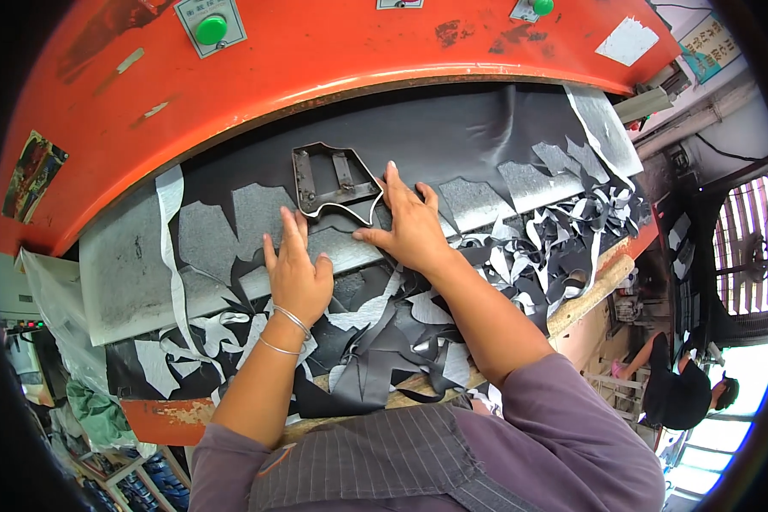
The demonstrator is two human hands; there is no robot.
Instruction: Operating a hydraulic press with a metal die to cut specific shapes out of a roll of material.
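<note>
A metal cutting die, an open outline of thin steel strip with cross braces, lies on a black sheet of leather-like material. My right hand is at the die's right corner, thumb below and fingers along its side, spread apart. Beside the die's lower left edge, my left hand has its fingers stretched out, the tips close to the steel; whether they touch it I cannot tell. Grey-backed cut edges of the sheet show on both sides of the die, over a pale cutting board.
An orange machine beam with a green button spans the far side. Black and grey scraps pile along the near edge, by a wooden bar. Another person is at far right; a clear plastic sheet hangs at left.
</note>
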